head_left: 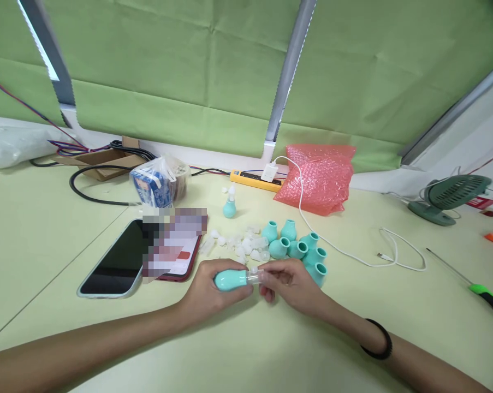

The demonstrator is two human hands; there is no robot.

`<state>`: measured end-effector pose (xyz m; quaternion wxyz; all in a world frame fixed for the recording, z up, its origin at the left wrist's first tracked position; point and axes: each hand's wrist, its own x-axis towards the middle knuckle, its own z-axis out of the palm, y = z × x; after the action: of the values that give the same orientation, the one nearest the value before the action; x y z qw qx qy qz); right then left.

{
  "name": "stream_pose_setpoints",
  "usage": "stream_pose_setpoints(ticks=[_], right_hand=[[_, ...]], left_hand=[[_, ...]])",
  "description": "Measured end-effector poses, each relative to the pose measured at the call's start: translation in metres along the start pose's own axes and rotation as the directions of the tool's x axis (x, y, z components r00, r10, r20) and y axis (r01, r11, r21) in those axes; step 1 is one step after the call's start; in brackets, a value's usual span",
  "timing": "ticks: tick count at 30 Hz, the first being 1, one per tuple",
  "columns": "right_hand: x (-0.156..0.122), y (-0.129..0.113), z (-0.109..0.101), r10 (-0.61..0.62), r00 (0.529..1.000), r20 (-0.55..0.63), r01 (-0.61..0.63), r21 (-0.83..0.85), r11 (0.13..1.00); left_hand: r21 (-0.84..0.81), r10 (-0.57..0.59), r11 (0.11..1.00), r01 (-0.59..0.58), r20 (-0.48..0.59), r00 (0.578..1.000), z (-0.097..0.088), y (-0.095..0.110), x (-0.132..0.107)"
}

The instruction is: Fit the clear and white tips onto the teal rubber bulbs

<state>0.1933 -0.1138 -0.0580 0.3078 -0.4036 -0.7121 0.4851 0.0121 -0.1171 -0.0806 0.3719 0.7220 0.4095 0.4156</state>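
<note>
My left hand [201, 292] is closed round a teal squeeze bulb [229, 280], which lies on its side with its neck to the right. A clear plastic tube [253, 277] sits at the bulb's neck, and the fingers of my right hand [295, 286] pinch its far end. That tip is hidden by the fingers. Just beyond my hands lie several small translucent plastic pieces [246, 245]. Several more teal bulbs [279, 248] with open mouths are grouped beyond my right hand. Farther back, a bulb with a clear nozzle [229, 208] stands upright.
To the left lie a dark-screened phone [113, 259] and a red-cased phone [178, 251]. At the back are a bagged blue package [158, 183], a yellow power strip [252, 181] and pink bubble wrap [318, 180]. A white cable [352, 256], screwdriver [479, 289] and green fan [451, 194] are right.
</note>
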Motion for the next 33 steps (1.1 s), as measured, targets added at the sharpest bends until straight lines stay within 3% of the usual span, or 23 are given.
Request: stream_pose_setpoints(ticks=[3, 5, 7, 11, 13, 16, 19, 22, 30, 33], right_hand=[[0.003, -0.003, -0.014, -0.277, 0.947, -0.165, 0.22, -0.3, 0.928], [0.006, -0.002, -0.024, -0.484, 0.856, -0.183, 0.3, -0.587, 0.752], [0.008, 0.002, -0.027, -0.587, 0.808, -0.05, 0.328, -0.789, 0.52], [0.009, 0.016, -0.016, -0.464, 0.843, 0.272, 0.358, -0.928, 0.106], [0.009, 0.022, -0.008, -0.394, 0.865, 0.31, 0.337, -0.941, 0.002], [0.009, 0.027, -0.003, -0.378, 0.866, 0.328, 0.33, -0.942, -0.061], [0.01, 0.031, -0.004, -0.453, 0.816, 0.36, 0.374, -0.925, -0.063], [0.01, 0.033, -0.006, -0.529, 0.773, 0.351, 0.424, -0.905, 0.019], [0.004, 0.017, -0.014, -0.674, 0.731, 0.107, 0.475, -0.789, 0.39], [0.002, 0.007, -0.016, -0.645, 0.765, -0.005, 0.502, -0.623, 0.6]], left_hand=[[-0.015, 0.004, 1.0, -0.005, -0.039, 0.999, -0.002, 0.001, 0.001], [-0.03, 0.024, 0.999, -0.026, -0.063, 0.998, -0.002, 0.002, 0.002], [-0.044, 0.045, 0.998, -0.048, -0.079, 0.996, -0.002, 0.002, 0.002], [-0.058, 0.06, 0.996, -0.066, -0.095, 0.994, -0.001, 0.001, 0.003], [-0.072, 0.077, 0.994, -0.083, -0.089, 0.993, -0.001, 0.0, 0.003], [-0.072, 0.084, 0.993, -0.09, -0.08, 0.993, 0.0, -0.001, 0.003], [-0.053, 0.055, 0.997, -0.059, -0.074, 0.996, 0.0, -0.001, 0.003], [-0.05, 0.036, 0.998, -0.039, -0.068, 0.997, -0.001, -0.001, 0.002], [-0.035, -0.055, 0.998, 0.052, -0.078, 0.995, 0.001, -0.003, 0.002], [-0.022, -0.072, 0.997, 0.071, -0.088, 0.993, 0.001, -0.004, 0.002]])
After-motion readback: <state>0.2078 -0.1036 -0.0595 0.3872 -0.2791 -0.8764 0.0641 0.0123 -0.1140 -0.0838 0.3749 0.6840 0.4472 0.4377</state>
